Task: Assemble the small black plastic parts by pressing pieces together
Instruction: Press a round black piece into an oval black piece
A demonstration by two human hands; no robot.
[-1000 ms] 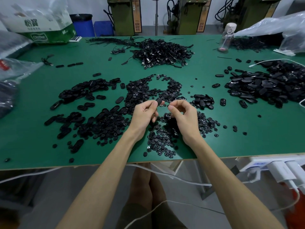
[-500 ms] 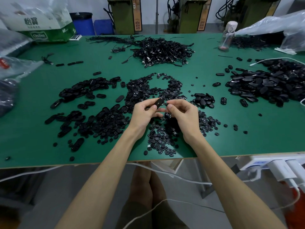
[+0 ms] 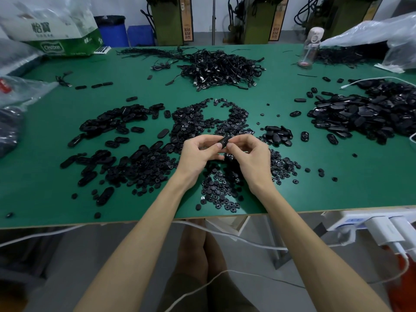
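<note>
Everything here is placed from the oval shell, the small black part held up above the middle of the green table.

Far to its left lies a loose spread of oval shells, flat on the table and well apart from the hands. Just left of the oval shell is the left hand. Its fingers are curled, and the thumb and forefinger are clamped on the shell's left end, holding it tilted with the right end higher. Just right of it is the right hand, fingers also curled, with the thumb and forefinger tips pinched against the shell's right end. Whether a small round piece sits between those fingertips and the shell is too small to tell.

Directly behind and below the oval shell, under both hands, is the heap of round buttons. A small cluster of ovals lies near to its right, and a large pile of dark shells lies far to the right. The tangle of cables sits well behind it.

The step in hand looks like the press itself, with one part being seated into the shell between the two pinches. The next move likely calls for a firm squeeze with the pieces squarely aligned. If the shell stays tilted, the insert may go in crooked or slip out. Once joined, the part would need setting down, probably to the right.
</note>
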